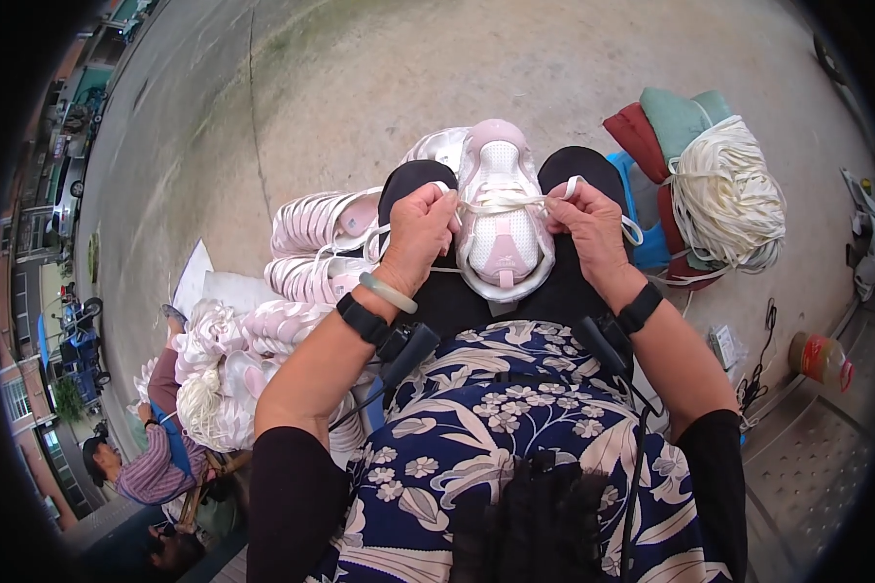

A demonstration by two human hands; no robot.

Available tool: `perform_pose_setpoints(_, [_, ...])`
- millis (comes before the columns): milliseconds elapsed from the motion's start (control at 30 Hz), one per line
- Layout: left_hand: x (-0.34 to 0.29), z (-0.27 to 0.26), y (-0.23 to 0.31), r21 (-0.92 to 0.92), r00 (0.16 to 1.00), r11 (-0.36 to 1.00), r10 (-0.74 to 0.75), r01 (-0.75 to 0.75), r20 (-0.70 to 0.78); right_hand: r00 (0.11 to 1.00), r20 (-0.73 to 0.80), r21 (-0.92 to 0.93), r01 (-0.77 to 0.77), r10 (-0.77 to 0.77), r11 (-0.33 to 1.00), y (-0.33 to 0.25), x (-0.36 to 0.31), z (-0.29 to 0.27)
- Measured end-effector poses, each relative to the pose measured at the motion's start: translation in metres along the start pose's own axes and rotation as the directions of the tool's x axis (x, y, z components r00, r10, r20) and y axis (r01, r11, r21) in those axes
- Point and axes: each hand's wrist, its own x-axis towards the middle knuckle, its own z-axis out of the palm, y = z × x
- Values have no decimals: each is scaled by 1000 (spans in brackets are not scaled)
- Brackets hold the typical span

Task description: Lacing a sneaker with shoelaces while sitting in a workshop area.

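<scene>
A pink and white sneaker [503, 238] rests between my knees, its toe pointing away from me. A white shoelace [504, 204] runs across its upper, stretched between my two hands. My left hand [420, 228] pinches the lace just left of the shoe, with a loop of lace hanging below the fingers. On the other side my right hand [587, 225] pinches the lace's other end, and a loop sticks out past the fingers. Both hands are closed and sit at about the same height, close beside the shoe.
Several pink and white shoes [306, 228] lie in rows and piles to my left. A thick bundle of white laces [729, 194] sits on a blue stool [642, 214] with red and green cloths at right. Beyond it lies a plastic bottle [819, 358]. Another person [160, 466] sits at far left.
</scene>
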Motion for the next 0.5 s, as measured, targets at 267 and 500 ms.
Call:
perform_pose_setpoints(267, [-11,-1,-8,-117,995,988,100,-100,-7,996,-32,-40,84,-86,996,8,1,2])
perform_pose_setpoints(500, [-15,-3,-13,-77,997,994,83,-83,-7,991,-20,-83,132,-134,988,13,2,3])
